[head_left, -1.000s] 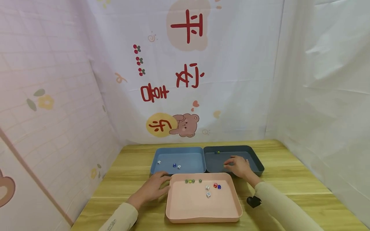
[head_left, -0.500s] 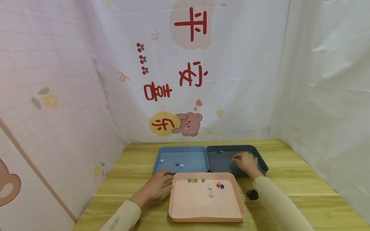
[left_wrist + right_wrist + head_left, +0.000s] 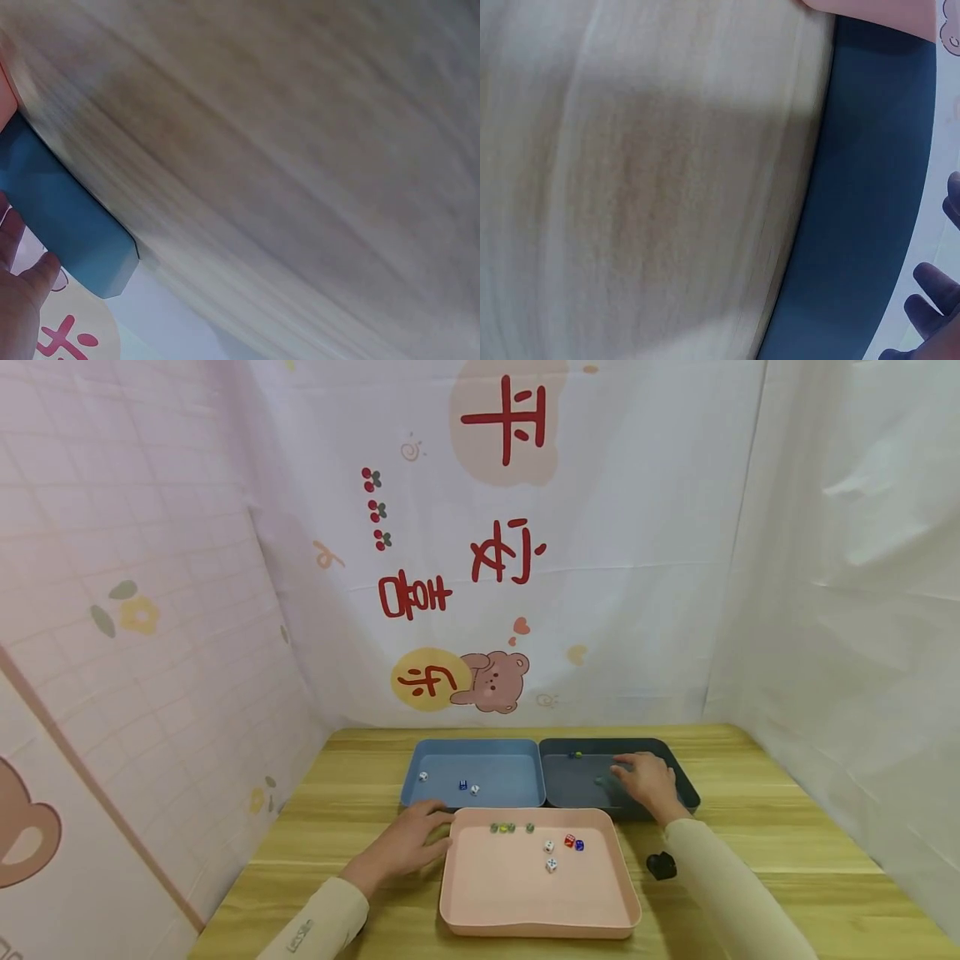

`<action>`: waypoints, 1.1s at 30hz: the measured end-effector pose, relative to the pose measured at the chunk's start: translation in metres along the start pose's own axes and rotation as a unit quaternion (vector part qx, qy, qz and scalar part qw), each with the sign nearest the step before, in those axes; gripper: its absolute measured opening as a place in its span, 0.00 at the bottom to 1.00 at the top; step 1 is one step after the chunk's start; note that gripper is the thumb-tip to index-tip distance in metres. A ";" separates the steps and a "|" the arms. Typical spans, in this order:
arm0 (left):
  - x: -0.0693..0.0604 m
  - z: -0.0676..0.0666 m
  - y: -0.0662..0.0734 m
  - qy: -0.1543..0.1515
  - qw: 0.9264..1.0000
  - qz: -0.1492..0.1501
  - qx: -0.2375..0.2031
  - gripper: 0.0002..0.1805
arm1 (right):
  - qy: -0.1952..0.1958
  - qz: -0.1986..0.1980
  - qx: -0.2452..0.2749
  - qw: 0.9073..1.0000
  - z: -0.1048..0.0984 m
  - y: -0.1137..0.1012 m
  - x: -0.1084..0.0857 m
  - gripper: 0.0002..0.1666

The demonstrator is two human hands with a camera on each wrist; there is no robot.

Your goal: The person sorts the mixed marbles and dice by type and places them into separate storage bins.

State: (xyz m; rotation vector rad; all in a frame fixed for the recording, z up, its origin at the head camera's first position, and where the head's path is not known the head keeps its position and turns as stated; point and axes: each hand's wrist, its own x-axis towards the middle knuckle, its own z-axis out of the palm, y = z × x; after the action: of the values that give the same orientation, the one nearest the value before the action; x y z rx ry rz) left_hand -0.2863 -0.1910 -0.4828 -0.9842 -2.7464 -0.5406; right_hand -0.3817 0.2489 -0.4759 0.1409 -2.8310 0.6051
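My right hand (image 3: pixel 648 782) hovers over the dark slate tray (image 3: pixel 678 768), thumb and fingertips parted, holding nothing that I can see. A small dark-green bead (image 3: pixel 598 781) lies on that tray's floor left of the fingertips. Farther back in it are a dark bead (image 3: pixel 572 755) and a yellow-green one (image 3: pixel 578 755). My left hand (image 3: pixel 405 843) lies at the left rim of the pink tray (image 3: pixel 517 902), fingers loosely bent. In the pink tray are several green beads (image 3: pixel 530 827), white dice (image 3: pixel 552 865), a red die (image 3: pixel 569 841) and a blue die (image 3: pixel 580 845).
A light-blue tray (image 3: pixel 495 760) stands left of the dark one, touching it. It holds white dice (image 3: pixel 475 790) and a blue die (image 3: pixel 462 785). A small black object (image 3: pixel 662 866) sits beside the right sleeve. Printed cloth (image 3: pixel 615 568) hangs behind the wooden table (image 3: pixel 765 827).
The right hand's pinched fingers have parted, and a green bead now shows on the dark tray's floor. That hand shifted slightly right; the left hand stays at the pink tray's rim.
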 end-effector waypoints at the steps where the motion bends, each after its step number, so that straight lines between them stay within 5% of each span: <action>1: 0.000 0.001 0.000 0.000 1.000 -0.001 0.001 0.20 | 0.002 -0.003 -0.001 1.000 -0.001 0.000 0.000 0.20; 15: 0.001 0.005 -0.005 0.008 1.000 0.014 0.007 0.20 | 0.014 -0.048 0.009 0.999 -0.001 -0.011 0.005 0.17; 23: 0.001 0.005 -0.005 -0.003 1.000 0.001 0.003 0.21 | 0.027 -0.099 0.069 0.992 0.007 -0.045 0.003 0.16; 33: 0.001 0.003 -0.002 -0.002 1.000 0.009 0.001 0.21 | -0.033 -0.106 0.140 0.984 0.012 -0.101 0.004 0.15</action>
State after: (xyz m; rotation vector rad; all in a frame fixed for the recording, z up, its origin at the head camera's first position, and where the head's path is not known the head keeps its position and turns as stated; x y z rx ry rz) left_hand -0.2889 -0.1909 -0.4856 -1.0089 -2.7394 -0.5332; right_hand -0.3733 0.1517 -0.4458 0.5126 -2.7275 0.9586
